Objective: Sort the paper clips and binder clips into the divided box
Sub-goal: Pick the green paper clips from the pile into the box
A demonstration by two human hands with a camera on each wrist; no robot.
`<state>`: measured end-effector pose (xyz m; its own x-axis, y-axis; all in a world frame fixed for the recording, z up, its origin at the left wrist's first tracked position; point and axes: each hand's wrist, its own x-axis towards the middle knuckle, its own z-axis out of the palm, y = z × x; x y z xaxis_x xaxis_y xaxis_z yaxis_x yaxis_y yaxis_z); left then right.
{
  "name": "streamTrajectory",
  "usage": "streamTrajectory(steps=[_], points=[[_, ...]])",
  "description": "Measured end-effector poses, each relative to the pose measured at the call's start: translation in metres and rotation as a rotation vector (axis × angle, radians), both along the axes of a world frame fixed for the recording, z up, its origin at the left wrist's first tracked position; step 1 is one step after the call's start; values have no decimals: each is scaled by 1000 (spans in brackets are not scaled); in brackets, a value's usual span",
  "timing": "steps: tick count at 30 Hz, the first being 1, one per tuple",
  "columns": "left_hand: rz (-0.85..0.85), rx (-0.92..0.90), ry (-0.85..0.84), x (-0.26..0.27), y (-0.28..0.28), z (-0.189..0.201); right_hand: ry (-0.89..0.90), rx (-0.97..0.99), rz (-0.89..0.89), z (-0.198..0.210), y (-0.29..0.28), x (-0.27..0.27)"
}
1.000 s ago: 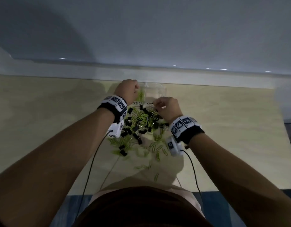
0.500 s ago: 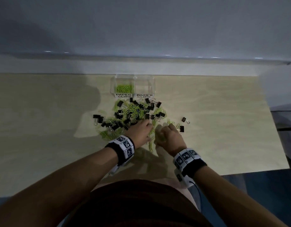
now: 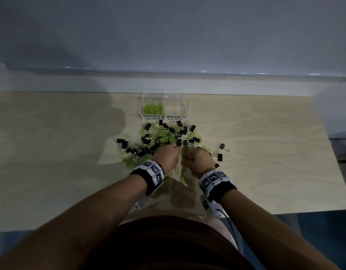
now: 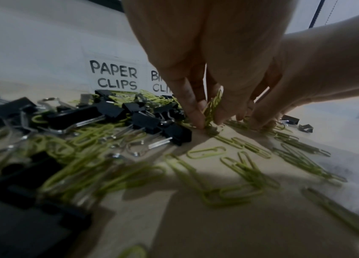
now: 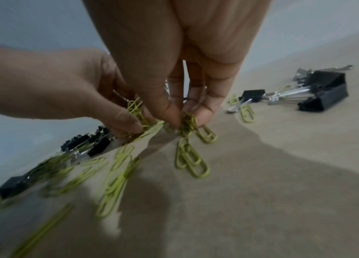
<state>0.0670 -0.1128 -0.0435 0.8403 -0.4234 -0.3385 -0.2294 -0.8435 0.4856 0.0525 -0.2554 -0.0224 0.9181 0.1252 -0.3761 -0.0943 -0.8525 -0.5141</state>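
A clear divided box (image 3: 162, 98) stands at the table's far middle, labelled PAPER CLIPS and BINDER CLIPS. Green paper clips (image 3: 152, 108) lie in its left compartment; the right one looks bare. In front of it spreads a mixed pile of green paper clips (image 3: 164, 135) and black binder clips (image 3: 146, 141). At the pile's near edge my left hand (image 3: 168, 154) pinches a few green paper clips (image 4: 212, 108) off the table. Beside it my right hand (image 3: 199, 159) pinches a small bunch of green paper clips (image 5: 188, 124), with more lying under it.
Stray binder clips (image 3: 223, 147) lie to the right of the pile, two more (image 5: 324, 90) close to my right hand. The wooden table (image 3: 265, 152) ends at a wall ledge behind the box. Cables run from both wrist bands toward my body.
Both hands have come back from the box to the near edge of the pile. Since half a second ago they have hardly shifted and now pinch paper clips.
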Motion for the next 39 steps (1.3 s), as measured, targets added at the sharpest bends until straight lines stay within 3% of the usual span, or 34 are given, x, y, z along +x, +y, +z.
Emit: streamTrajectory(steps=[6, 9, 12, 15, 22, 25, 29, 32, 36, 39], points=[[235, -252, 73, 1, 23, 12, 78, 179, -228, -11, -13, 13], [388, -343, 94, 9, 41, 26, 138, 381, -330, 0, -8, 31], [531, -443, 60, 30, 62, 40, 79, 490, -334, 19, 12, 64], [639, -484, -50, 61, 78, 52, -54, 451, -270, 36, 46, 105], [740, -399, -195, 129, 82, 58, -92, 349, -225, 35, 102, 171], [687, -261, -143, 140, 79, 47, -98, 275, -164, 33, 92, 170], [449, -75, -210, 121, 71, 47, -152, 224, -60, 33, 48, 138], [261, -110, -235, 86, 54, 46, -119, 171, 38, 24, 10, 101], [-45, -67, -79, 49, 24, 25, -110, 61, 169, -4, -17, 67], [-89, 8, -71, 40, 9, 12, -80, -18, 191, -16, -13, 54]])
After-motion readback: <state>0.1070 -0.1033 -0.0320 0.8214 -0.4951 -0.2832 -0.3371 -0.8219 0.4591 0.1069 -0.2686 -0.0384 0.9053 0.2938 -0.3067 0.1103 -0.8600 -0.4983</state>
